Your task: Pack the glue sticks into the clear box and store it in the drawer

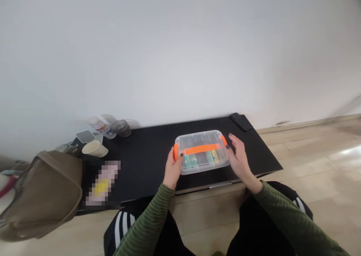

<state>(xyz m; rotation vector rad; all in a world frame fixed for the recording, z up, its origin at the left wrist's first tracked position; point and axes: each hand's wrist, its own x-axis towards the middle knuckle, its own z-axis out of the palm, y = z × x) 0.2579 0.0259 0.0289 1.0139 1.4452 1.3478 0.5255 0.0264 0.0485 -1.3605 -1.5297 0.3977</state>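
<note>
Clear box (201, 159), gripped at one end by the fingers of the left hand (172, 170); those of the right hand (239, 159) spread beside the opposite orange latch (223, 140). One-sided holding could let the box tilt.

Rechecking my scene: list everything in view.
Table: 1, black, centre
Lidded plastic box: 1, clear, on table
Contents: several, green/yellow, inside box
Keyboard: 1, black, right corner
Tumbler: 1, smoky, far left
Bottle: 1, white, beside tumbler
Cup: 1, cream, before bottle
Panel: 1, grey, behind cup
Bag: 1, brown, left end
Band: 1, red, left edge
Pixelated patch: 1, pink/yellow, beside bag
Wall: 1, white, behind
Floor: 1, beige, below
Left hand: 1, dark-nailed, left latch
Right hand: 1, dark-nailed, right latch
Sleeves: 2, green, forearms
Trousers: 1, black, legs
</note>
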